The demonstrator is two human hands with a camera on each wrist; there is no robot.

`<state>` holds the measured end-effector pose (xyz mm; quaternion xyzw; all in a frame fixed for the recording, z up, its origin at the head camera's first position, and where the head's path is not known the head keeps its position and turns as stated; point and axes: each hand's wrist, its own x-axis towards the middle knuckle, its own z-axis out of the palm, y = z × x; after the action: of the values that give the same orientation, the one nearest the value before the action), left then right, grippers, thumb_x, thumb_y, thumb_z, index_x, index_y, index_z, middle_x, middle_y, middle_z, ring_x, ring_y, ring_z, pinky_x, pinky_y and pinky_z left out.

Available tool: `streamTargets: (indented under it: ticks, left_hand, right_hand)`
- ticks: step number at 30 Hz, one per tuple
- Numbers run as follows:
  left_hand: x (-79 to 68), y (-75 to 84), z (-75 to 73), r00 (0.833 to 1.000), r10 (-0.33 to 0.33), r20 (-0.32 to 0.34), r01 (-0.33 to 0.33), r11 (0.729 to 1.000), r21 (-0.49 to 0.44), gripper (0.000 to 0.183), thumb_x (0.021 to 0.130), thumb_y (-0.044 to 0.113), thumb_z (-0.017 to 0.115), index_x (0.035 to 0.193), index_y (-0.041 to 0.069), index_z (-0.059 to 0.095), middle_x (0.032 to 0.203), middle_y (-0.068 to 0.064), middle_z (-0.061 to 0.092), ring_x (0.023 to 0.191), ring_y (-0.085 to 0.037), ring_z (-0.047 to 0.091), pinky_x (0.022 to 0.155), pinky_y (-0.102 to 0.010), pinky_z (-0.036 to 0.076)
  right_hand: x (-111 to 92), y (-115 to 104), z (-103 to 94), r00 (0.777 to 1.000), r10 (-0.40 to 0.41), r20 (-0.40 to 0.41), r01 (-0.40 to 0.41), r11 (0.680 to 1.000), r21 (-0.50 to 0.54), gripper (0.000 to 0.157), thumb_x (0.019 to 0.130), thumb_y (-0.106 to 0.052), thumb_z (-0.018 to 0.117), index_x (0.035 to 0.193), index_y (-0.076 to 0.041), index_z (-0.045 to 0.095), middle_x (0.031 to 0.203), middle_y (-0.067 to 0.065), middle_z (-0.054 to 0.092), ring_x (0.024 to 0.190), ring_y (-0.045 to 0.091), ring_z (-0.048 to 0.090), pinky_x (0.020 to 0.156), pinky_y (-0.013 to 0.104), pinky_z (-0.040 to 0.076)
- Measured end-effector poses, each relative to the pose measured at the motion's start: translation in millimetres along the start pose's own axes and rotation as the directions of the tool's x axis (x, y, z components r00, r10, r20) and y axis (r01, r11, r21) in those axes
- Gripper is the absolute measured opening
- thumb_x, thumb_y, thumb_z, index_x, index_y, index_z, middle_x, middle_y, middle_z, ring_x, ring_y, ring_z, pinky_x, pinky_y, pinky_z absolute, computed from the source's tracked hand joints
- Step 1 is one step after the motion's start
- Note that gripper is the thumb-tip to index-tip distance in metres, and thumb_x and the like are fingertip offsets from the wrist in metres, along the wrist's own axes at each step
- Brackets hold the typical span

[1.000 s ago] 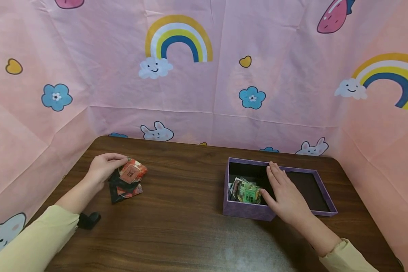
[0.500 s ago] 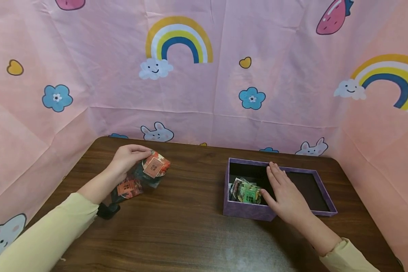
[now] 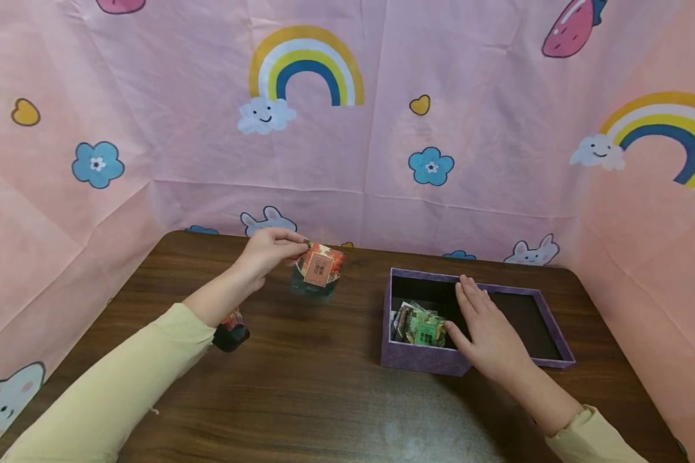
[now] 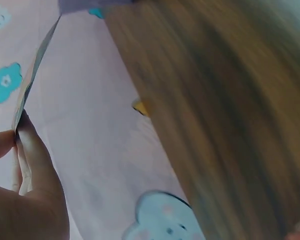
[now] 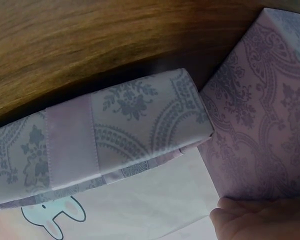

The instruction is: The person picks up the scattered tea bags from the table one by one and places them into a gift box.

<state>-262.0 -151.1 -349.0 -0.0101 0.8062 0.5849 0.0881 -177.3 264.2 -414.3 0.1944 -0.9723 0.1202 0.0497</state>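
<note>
In the head view my left hand [image 3: 266, 257] pinches a square tea sachet [image 3: 320, 269] by its upper left corner, thumb against fingers, above the table. The sachet has a red-orange print, a pinkish label and a dark see-through lower part. The left wrist view shows this sachet [image 4: 36, 70] edge-on. My right hand [image 3: 492, 331] rests with extended fingers across the right side of an open purple box [image 3: 425, 357]. Green and pale sachets [image 3: 423, 326] stand at the box's left end. Another red sachet [image 3: 233, 317] is mostly hidden behind my left forearm.
The box's lid [image 3: 556, 328] lies inner side up to the right of the box, partly behind my right hand. The brown wooden table [image 3: 301, 399] ends at a printed pink cloth backdrop [image 3: 376, 128]. A patterned purple box wall [image 5: 270, 115] fills the right wrist view's right side.
My left hand has lifted the red tea sachet off the other one at the left and carried it rightwards towards the box. My right hand has stayed on the box.
</note>
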Motion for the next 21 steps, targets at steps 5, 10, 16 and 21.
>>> streamTargets:
  ticks: [5, 10, 16, 21]
  left_hand:
    - [6.0, 19.3, 26.6, 0.998, 0.024, 0.062, -0.016, 0.992, -0.122, 0.027, 0.102, 0.008, 0.070, 0.125, -0.007, 0.068, 0.087, 0.013, 0.074, 0.080, 0.002, 0.072, 0.080, -0.022, 0.063]
    - [8.6, 35.9, 55.6, 0.994, 0.043, 0.099, -0.023, 0.981, -0.192, 0.026, 0.100, 0.003, 0.072, 0.123, -0.009, 0.070, 0.084, 0.009, 0.076, 0.076, -0.001, 0.074, 0.083, -0.028, 0.065]
    - [12.1, 49.4, 89.9, 0.988, 0.070, 0.141, -0.033, 0.968, -0.247, 0.023, 0.098, -0.003, 0.071, 0.119, -0.010, 0.071, 0.097, -0.008, 0.080, 0.075, -0.003, 0.074, 0.081, -0.030, 0.066]
    - [14.7, 53.6, 117.9, 0.981, 0.087, 0.174, -0.046, 0.973, -0.226, 0.019, 0.097, -0.002, 0.073, 0.116, -0.008, 0.073, 0.109, -0.019, 0.080, 0.072, -0.004, 0.072, 0.080, -0.031, 0.066]
  right_hand:
    - [0.1, 2.5, 2.3, 1.000, 0.006, 0.011, -0.006, 1.000, 0.018, 0.079, 0.109, -0.040, 0.057, 0.165, 0.007, 0.027, 0.176, 0.023, 0.019, 0.164, 0.042, 0.019, 0.132, 0.060, 0.022]
    - [-0.5, 2.1, 3.1, 1.000, -0.003, -0.001, 0.003, 1.000, 0.016, 0.078, 0.108, -0.039, 0.057, 0.164, 0.008, 0.029, 0.175, 0.024, 0.021, 0.163, 0.043, 0.021, 0.131, 0.059, 0.023]
    - [-0.2, 2.1, 2.3, 1.000, -0.009, -0.015, 0.010, 1.000, 0.010, 0.077, 0.108, -0.039, 0.058, 0.163, 0.008, 0.030, 0.175, 0.025, 0.023, 0.163, 0.043, 0.023, 0.129, 0.062, 0.026]
    - [0.5, 1.7, 0.8, 1.000, 0.001, -0.003, 0.000, 1.000, 0.017, 0.077, 0.108, -0.038, 0.058, 0.163, 0.008, 0.030, 0.176, 0.024, 0.021, 0.163, 0.042, 0.021, 0.130, 0.062, 0.025]
